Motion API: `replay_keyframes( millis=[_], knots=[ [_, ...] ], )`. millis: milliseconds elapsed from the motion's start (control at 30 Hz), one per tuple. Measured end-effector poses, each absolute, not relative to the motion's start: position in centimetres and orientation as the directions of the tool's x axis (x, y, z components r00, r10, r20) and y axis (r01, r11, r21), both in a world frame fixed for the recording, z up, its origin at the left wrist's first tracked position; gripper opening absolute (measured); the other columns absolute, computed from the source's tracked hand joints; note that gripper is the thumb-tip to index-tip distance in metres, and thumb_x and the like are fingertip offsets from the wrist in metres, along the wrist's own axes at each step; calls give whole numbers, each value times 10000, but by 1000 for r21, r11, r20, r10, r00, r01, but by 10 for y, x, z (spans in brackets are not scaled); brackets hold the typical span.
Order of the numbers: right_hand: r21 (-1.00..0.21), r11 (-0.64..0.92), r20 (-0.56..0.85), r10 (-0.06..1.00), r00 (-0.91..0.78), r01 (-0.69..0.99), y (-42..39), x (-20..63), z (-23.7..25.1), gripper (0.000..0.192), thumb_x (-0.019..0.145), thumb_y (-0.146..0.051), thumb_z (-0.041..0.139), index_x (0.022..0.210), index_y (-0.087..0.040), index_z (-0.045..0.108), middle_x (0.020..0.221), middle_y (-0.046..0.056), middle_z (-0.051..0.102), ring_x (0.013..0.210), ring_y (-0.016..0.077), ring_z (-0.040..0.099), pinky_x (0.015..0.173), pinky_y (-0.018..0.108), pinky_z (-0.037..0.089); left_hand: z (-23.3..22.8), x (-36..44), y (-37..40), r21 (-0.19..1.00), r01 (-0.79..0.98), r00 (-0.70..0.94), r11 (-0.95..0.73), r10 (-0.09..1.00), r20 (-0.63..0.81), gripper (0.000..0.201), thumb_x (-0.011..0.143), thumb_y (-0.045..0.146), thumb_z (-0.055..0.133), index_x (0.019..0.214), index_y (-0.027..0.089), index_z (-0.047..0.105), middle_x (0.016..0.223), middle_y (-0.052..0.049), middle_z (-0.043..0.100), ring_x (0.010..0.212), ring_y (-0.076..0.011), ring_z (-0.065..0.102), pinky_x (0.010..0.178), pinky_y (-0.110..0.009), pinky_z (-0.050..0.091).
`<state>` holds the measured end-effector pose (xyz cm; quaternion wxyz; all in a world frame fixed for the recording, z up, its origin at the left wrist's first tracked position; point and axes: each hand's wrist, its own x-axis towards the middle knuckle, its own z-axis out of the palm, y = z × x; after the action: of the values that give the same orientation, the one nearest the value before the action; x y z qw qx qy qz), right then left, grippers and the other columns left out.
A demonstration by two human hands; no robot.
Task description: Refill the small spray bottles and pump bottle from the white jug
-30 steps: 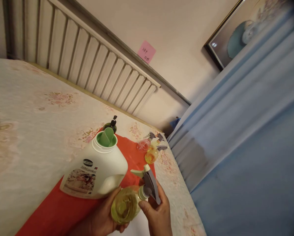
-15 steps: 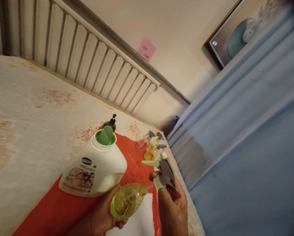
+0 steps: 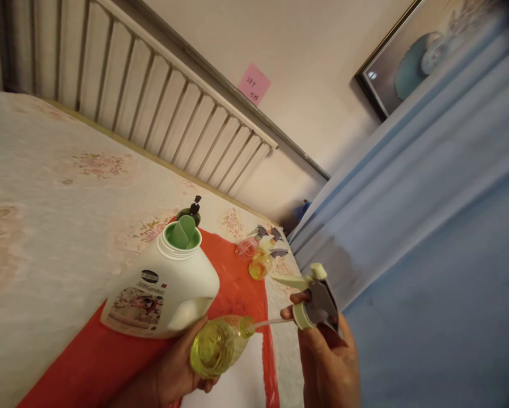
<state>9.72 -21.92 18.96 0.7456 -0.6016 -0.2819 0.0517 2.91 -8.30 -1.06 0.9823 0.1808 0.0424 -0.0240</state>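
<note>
My left hand (image 3: 180, 368) is closed around a clear yellow spray bottle (image 3: 216, 347), which is tipped with its neck toward the right. In my right hand (image 3: 331, 357) is a grey and pale-green trigger sprayer head (image 3: 316, 303), gripped at its collar. A thin dip tube (image 3: 274, 323) runs from the sprayer head into the bottle's mouth, so the head stands apart from the neck. Just beyond my left hand stands a large white detergent jug (image 3: 165, 283), uncapped, with a green pour spout (image 3: 183, 231) in its opening.
Red plastic sheeting (image 3: 80, 362) and a white sheet (image 3: 237, 379) lie on the flowered tablecloth (image 3: 67, 226). Behind the jug is a dark pump bottle (image 3: 190, 212). Pink (image 3: 246, 248) and orange-yellow (image 3: 259, 266) spray bottles stand farther back. A blue curtain (image 3: 407, 255) hangs on the right.
My right hand has moved right with the sprayer head, drawing more of the dip tube out of the bottle. My left hand and the bottle stay almost where they were.
</note>
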Motion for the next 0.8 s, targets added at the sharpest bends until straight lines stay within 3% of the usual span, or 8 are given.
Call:
replay_keyframes(
  millis=[100, 433, 600, 733, 800],
  knots=[
    [-923, 262, 366, 371, 854, 282, -222, 98, 189, 458, 750, -261, 779, 1195, -236, 672, 1015, 73, 753, 882, 229, 725, 869, 375, 565, -9, 29, -84, 352, 47, 998, 935, -30, -55, 741, 879, 678, 416, 1247, 65, 612, 636, -76, 661, 443, -147, 563, 397, -234, 364],
    [-919, 266, 375, 363, 853, 291, -225, 100, 189, 483, 752, -236, 770, 1220, -241, 653, 1041, 66, 745, 847, 219, 731, 864, 384, 572, -5, 26, -83, 373, 34, 999, 927, -23, -32, 724, 865, 678, 448, 1217, 74, 637, 638, -65, 639, 445, -141, 539, 403, -244, 337],
    [-927, 209, 368, 357, 859, 311, -228, 101, 188, 408, 729, -259, 797, 1122, -209, 701, 1043, 83, 752, 871, 231, 730, 860, 371, 575, -6, 27, -84, 378, 28, 1000, 925, -22, -20, 700, 890, 663, 411, 1261, 104, 610, 635, -50, 630, 453, -140, 534, 415, -242, 340],
    [-920, 226, 381, 311, 871, 322, -228, 100, 186, 452, 759, -253, 771, 1198, -237, 661, 1092, 62, 740, 886, 219, 728, 883, 377, 565, -4, 25, -84, 403, 0, 1000, 915, 2, -5, 694, 892, 655, 416, 1248, 96, 619, 622, -55, 632, 441, -140, 523, 413, -249, 352],
    [-928, 204, 367, 352, 861, 313, -228, 99, 186, 496, 723, -252, 803, 1198, -220, 663, 1060, 72, 750, 903, 240, 725, 881, 384, 564, -3, 25, -84, 410, 0, 1000, 912, 6, -13, 701, 879, 665, 434, 1216, 85, 638, 605, -54, 625, 452, -145, 532, 419, -250, 360]
  ],
)
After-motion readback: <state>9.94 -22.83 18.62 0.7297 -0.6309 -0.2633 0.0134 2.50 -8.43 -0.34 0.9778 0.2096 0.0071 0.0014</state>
